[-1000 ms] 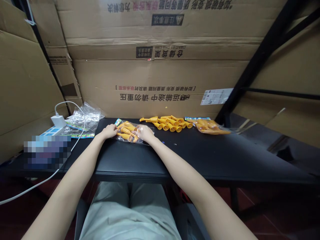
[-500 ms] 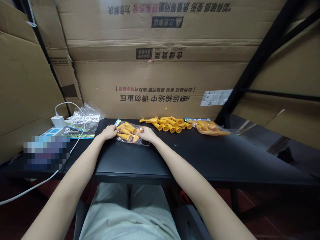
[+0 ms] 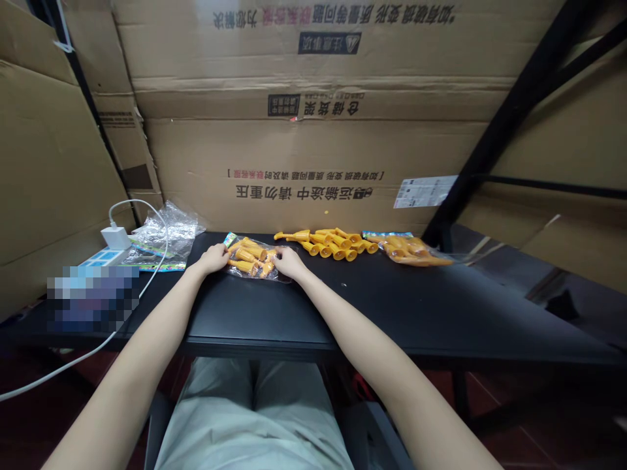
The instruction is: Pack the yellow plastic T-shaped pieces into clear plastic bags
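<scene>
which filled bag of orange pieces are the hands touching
The bag between the left hand and right hand; the other filled bag lies right of the loose pieces, untouched.

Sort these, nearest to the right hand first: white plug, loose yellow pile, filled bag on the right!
1. Loose yellow pile: just beyond the right hand, rightward.
2. Filled bag: farther right.
3. White plug: far left.

Dim light leaves the lower corners murky

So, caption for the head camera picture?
Left hand and right hand touch a clear bag of orange pieces on a table.
</scene>
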Available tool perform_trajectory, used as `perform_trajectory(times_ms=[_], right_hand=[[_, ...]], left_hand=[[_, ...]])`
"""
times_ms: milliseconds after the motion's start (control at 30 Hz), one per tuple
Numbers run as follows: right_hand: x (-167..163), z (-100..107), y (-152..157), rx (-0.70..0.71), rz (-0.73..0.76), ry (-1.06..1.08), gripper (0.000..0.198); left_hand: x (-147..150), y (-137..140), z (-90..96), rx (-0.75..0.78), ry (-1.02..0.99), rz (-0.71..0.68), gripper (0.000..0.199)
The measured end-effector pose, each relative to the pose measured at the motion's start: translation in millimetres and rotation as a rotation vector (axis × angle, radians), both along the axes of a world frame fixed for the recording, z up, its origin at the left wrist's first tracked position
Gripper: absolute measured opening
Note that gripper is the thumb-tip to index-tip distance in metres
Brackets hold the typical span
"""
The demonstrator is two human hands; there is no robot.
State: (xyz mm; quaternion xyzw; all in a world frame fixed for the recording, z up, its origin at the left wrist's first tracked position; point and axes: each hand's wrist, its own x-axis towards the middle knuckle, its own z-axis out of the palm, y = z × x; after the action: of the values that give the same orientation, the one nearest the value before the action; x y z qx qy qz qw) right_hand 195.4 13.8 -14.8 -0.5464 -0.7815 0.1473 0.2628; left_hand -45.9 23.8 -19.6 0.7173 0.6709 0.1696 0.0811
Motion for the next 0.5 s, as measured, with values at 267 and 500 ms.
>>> perform_trajectory(times_ms=[267, 500], right_hand=[[-3.1, 3.2, 0.2, 0.112, -0.037, 0.043, 0.017], [-12.9, 1.8, -9.6, -0.038, 0.366, 0.146, 0.028]], left_hand=[[-0.9, 1.9, -5.1, 0.027, 0.026, 0.061, 0.03], [-0.3, 4.3, -6.7, 0.009, 0.035, 0.069, 0.029]])
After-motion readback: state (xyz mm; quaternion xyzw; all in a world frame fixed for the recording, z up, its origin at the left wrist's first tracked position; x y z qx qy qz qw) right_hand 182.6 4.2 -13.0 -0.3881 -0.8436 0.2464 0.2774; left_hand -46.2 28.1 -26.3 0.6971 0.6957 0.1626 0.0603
